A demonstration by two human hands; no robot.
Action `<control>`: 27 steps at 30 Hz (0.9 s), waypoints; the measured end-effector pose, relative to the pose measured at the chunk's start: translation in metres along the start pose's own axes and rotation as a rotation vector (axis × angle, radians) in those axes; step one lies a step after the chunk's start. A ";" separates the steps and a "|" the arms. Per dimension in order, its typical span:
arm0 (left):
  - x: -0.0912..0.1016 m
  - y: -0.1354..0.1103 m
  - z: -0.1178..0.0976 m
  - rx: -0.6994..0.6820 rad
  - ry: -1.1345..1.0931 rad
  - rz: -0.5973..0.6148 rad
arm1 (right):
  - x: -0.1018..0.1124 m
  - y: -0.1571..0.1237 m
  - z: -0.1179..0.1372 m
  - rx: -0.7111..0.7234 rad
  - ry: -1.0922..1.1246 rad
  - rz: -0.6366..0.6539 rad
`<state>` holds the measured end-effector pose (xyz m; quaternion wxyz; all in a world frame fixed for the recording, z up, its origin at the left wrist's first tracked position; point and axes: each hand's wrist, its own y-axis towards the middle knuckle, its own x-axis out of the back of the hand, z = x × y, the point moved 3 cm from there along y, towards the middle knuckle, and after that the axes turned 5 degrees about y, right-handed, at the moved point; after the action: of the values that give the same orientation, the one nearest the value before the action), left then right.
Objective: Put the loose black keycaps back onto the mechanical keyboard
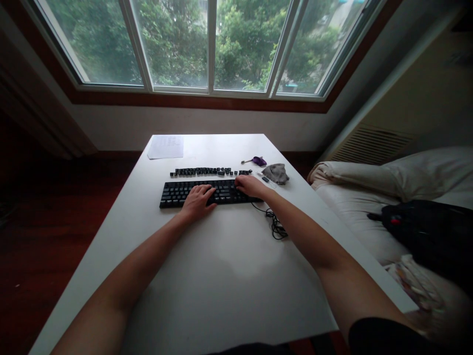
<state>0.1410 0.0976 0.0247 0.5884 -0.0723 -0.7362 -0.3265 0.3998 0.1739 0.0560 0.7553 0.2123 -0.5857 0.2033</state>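
Observation:
A black keyboard [173, 192] lies across the white table, with several keys in place. My left hand [197, 201] rests on its middle, fingers spread over the keys. Over the keyboard's right end, my right hand [252, 185] has its fingers curled together; whatever they pinch, if anything, is hidden. Just behind the keyboard runs a row of loose black keycaps [202, 171]. A crumpled grey cloth [276, 173] sits beyond my right hand, beside a small dark piece [265, 179] with thin wire-like parts. Farther back is a purple item [258, 160] with a brush-like end.
The keyboard's black cable [276, 226] is bunched beside my right forearm. A sheet of paper [166, 147] lies at the table's [221, 276] far left corner. To the right stands a bed [351, 212] with a black bag [428, 227]; a window is ahead.

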 end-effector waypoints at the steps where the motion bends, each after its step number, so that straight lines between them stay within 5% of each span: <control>1: 0.000 0.000 0.000 -0.001 0.003 0.000 | 0.000 -0.001 0.001 0.009 -0.001 -0.012; 5: 0.000 0.001 0.000 0.000 0.003 -0.002 | -0.001 -0.005 0.003 -0.011 0.055 -0.061; 16: 0.001 0.000 0.000 -0.003 0.007 -0.003 | -0.017 0.002 0.016 -0.377 0.012 -0.263; 27: 0.000 0.000 -0.002 0.000 0.002 0.001 | -0.022 0.008 0.026 -0.342 -0.145 -0.209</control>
<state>0.1427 0.0960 0.0251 0.5893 -0.0725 -0.7355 -0.3263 0.3696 0.1649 0.0415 0.7531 0.1549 -0.6394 0.0058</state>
